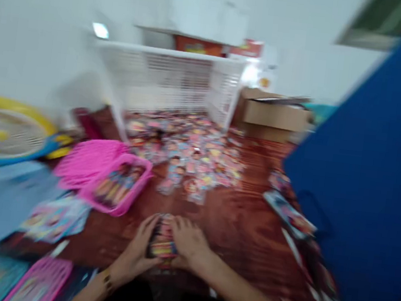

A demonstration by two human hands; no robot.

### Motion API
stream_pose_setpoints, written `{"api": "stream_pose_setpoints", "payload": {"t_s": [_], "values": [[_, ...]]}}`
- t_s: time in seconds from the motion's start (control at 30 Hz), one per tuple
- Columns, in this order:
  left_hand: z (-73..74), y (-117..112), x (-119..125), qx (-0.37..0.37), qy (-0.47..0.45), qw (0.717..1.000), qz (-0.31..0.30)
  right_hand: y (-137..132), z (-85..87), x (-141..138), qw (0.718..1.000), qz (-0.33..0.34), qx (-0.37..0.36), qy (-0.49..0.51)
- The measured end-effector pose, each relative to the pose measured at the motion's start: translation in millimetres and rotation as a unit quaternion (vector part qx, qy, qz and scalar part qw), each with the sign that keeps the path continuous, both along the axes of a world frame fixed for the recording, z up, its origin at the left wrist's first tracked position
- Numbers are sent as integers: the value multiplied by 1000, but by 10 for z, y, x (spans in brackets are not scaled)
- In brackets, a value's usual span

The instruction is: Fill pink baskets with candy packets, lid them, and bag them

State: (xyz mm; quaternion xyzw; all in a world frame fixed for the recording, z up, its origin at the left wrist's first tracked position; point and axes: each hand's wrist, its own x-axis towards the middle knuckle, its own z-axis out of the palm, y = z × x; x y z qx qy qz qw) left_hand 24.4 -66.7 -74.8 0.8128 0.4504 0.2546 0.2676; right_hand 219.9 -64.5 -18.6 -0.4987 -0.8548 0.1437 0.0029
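Note:
Near the table's front edge, my left hand [137, 249] and my right hand [192, 243] are closed around the two sides of a small stack of printed cards [163, 243]. Colourful figures show on its top; motion blur hides finer detail. Beyond it, many small printed packets in clear plastic [200, 155] are heaped on the dark red table [247, 218]. Left of my hands sits a pink plastic basket [119, 211] with several figure-printed cards or packets inside.
A white basket [175, 53] lies on its side behind the heap. More pink baskets [87, 159], printed sheets [57, 218] and a yellow-blue racket [10, 136] are at left. A cardboard box [273, 115] stands back right; a blue panel [371, 179] closes off the right.

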Motion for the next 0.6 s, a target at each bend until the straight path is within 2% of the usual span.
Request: {"api": "stream_pose_setpoints", "payload": {"t_s": [0.03, 0.1, 0.2, 0.27, 0.37, 0.47, 0.53, 0.6], "values": [[25, -36, -89, -25, -7, 1000, -9, 25, -33, -82, 998, -37, -34, -22], [78, -62, -162, -59, -1, 998, -10, 67, -69, -124, 998, -45, -43, -22], [195, -120, -161, -37, 21, 999, -3, 61, -49, -59, 998, -36, -40, -19], [323, -189, -189, -6, 32, 999, 21, 23, -19, -21, 998, -40, -44, -15], [585, -192, -365, 56, 17, 990, 127, -3, 4, -2, 997, -52, -52, 2], [797, 20, -650, 148, -38, 946, 287, 19, 34, 21, 996, -54, -65, 21], [810, 229, -833, 144, -94, 907, 384, 38, 88, 55, 994, -61, -79, 41], [710, 424, -961, 105, -127, 893, 419, 48, 160, 102, 989, -74, -107, 68]]}}
